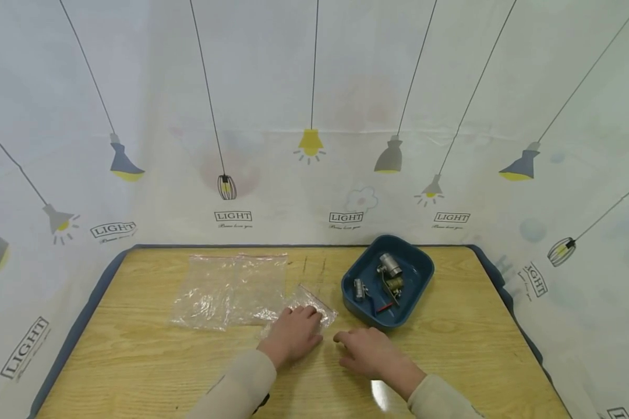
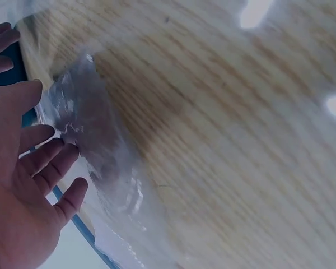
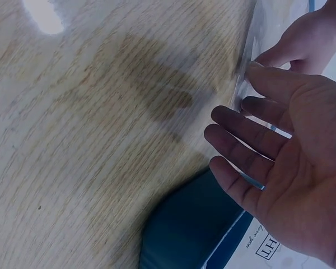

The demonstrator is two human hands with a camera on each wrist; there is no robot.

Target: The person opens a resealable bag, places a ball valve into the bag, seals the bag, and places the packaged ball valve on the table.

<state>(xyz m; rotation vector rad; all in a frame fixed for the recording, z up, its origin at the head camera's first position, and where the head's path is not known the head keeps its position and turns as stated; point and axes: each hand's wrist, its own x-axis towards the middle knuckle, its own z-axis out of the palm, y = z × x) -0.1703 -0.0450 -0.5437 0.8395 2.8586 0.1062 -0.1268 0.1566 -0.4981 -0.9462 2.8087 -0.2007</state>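
My left hand (image 1: 295, 333) rests over a small clear zip bag (image 1: 305, 295), its fingers loosely bent on the plastic. In the left wrist view the fingertips lie against the crinkled bag (image 2: 101, 129), and nothing is pinched between them that I can see. To the right, my right hand (image 1: 369, 352) hovers over the table with relaxed fingers and holds nothing. It is just in front of a blue tray (image 1: 413, 285). Inside the tray lie a large silver valve (image 1: 390, 265), a small silver valve (image 1: 359, 289) and a brass-coloured fitting (image 1: 395, 283).
Two larger clear zip bags, a left one (image 1: 201, 291) and a right one (image 1: 257, 285), lie flat side by side on the wooden table (image 1: 477, 343), left of the small bag. A white sheet printed with lamps (image 1: 272, 192) hangs behind and at both sides.
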